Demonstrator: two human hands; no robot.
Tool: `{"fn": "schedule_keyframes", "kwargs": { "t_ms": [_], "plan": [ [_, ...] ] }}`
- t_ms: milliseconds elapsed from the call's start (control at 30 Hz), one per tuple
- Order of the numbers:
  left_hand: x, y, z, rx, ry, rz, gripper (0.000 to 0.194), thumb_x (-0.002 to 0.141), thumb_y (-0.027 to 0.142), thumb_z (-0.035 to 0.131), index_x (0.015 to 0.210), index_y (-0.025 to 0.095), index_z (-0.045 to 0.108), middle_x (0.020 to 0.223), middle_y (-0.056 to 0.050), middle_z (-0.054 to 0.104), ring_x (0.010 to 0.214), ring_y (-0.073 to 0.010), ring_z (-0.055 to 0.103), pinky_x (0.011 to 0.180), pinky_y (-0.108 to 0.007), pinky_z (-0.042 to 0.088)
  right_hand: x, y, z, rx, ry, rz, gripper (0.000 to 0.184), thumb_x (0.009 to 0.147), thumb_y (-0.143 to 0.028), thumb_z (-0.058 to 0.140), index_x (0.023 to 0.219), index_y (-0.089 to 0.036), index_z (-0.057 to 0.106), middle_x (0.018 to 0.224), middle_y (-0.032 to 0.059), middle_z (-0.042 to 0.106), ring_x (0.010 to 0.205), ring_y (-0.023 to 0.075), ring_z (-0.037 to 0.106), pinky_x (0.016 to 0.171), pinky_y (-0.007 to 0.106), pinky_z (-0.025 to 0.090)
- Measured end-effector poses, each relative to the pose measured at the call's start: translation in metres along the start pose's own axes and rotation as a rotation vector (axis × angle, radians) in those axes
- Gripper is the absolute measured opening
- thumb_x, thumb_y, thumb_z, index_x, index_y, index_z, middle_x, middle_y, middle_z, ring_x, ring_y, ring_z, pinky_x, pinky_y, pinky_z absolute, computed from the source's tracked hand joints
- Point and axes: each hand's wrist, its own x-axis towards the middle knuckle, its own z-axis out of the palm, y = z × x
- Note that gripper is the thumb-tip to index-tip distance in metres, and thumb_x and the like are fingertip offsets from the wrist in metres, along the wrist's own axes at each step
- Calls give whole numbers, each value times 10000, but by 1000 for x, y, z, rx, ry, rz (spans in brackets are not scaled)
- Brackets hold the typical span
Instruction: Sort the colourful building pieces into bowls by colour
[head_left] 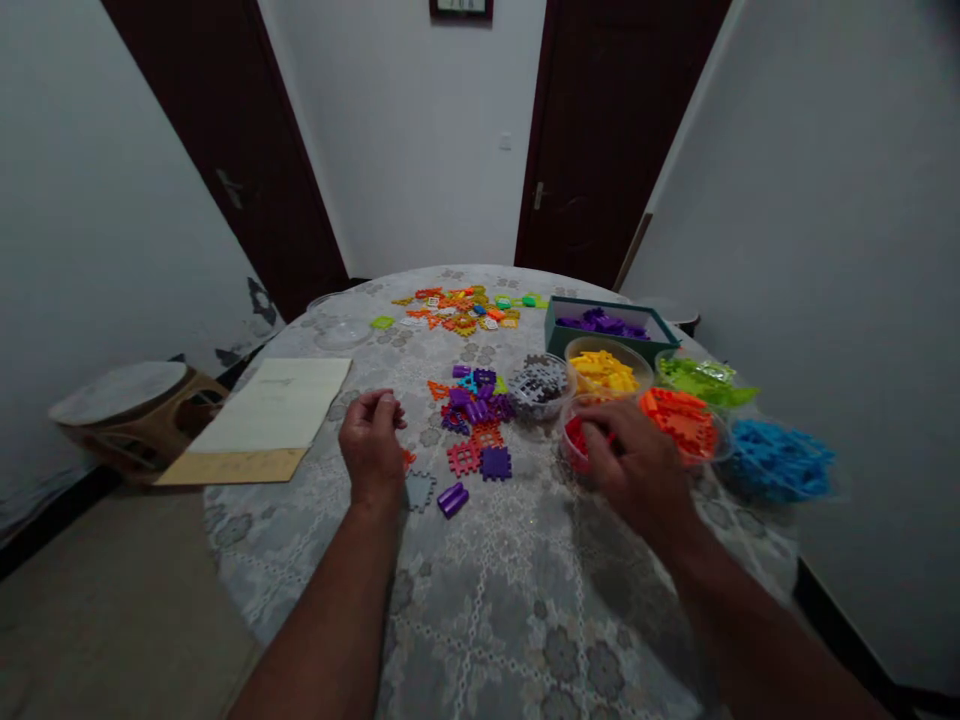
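Observation:
My left hand (373,440) rests above the table at left of centre, its fingers curled in; whatever they may hold is hidden. Close to it lie a grey square building piece (420,490), a purple tube piece (452,499) and a partly covered orange piece (409,458). On the right, my right hand (637,465) reaches down over a clear bowl of red pieces (576,437), fingertips at its contents and drawn together. Between the hands sits a mixed pile of purple, orange and red interlocking pieces (480,405).
Around my right hand stand bowls of grey (538,382), yellow (604,372), orange (681,422), green (701,380) and blue pieces (780,460). Behind them is a box (652,347) with purple pieces. More pieces (461,310) lie farther back. Paper (274,405) overhangs the left edge.

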Motion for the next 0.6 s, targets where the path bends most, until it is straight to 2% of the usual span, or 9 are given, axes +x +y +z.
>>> {"fn": "schedule_keyframes", "kwargs": {
  "t_ms": [100,167,233,300,367,433,500,600],
  "plan": [
    [13,-5,-12,223,123,118,234,867,339,684,1061,210,704,997,-40,724,901,-189,682,828,-322,561,-19,-34,38,100,-265,-160,293,1028,-302,540,1253,-204,699,1262,143,720,1201,288,664,1065,469,537],
    [19,-8,-19,369,156,171,274,882,306,655,1136,211,695,1149,-78,736,1077,-231,688,982,-383,542,-33,-46,66,57,-387,-176,466,985,-363,636,1418,-191,629,1495,187,604,1400,354,549,1164,546,465],
    [23,-15,-26,541,125,217,353,887,271,629,1231,208,677,1283,-119,710,1244,-279,642,1115,-445,478,-45,-52,92,3,-466,-157,718,909,-443,743,1544,-184,531,1668,223,415,1538,425,388,1218,610,388],
    [24,-24,-31,737,43,260,428,895,252,606,1315,186,655,1376,-164,666,1355,-322,576,1196,-489,405,-53,-54,111,-32,-501,-127,898,847,-503,806,1611,-187,455,1735,238,275,1593,472,262,1241,670,316],
    [23,-35,-33,926,-58,293,455,920,269,587,1352,138,646,1390,-218,647,1392,-363,542,1228,-533,353,-58,-53,124,-51,-498,-101,963,823,-533,824,1633,-198,425,1753,235,220,1607,494,202,1248,721,248],
    [19,-44,-33,1077,-141,308,455,948,313,580,1347,108,654,1368,-255,650,1385,-400,537,1224,-586,330,-61,-52,131,-53,-476,-91,947,827,-532,819,1627,-205,432,1757,228,212,1612,494,185,1251,741,210],
    [15,-50,-31,1151,-203,334,439,966,343,574,1331,117,666,1355,-257,655,1379,-411,534,1215,-613,324,-63,-49,134,-36,-447,-93,905,847,-505,804,1617,-197,441,1757,227,213,1618,480,178,1258,726,220],
    [9,-54,-26,1104,-310,391,390,978,323,549,1302,147,674,1346,-230,658,1359,-377,551,1206,-571,360,-63,-44,139,-9,-405,-85,855,872,-468,778,1608,-184,448,1754,226,226,1624,466,169,1257,703,266]
  ]
}}
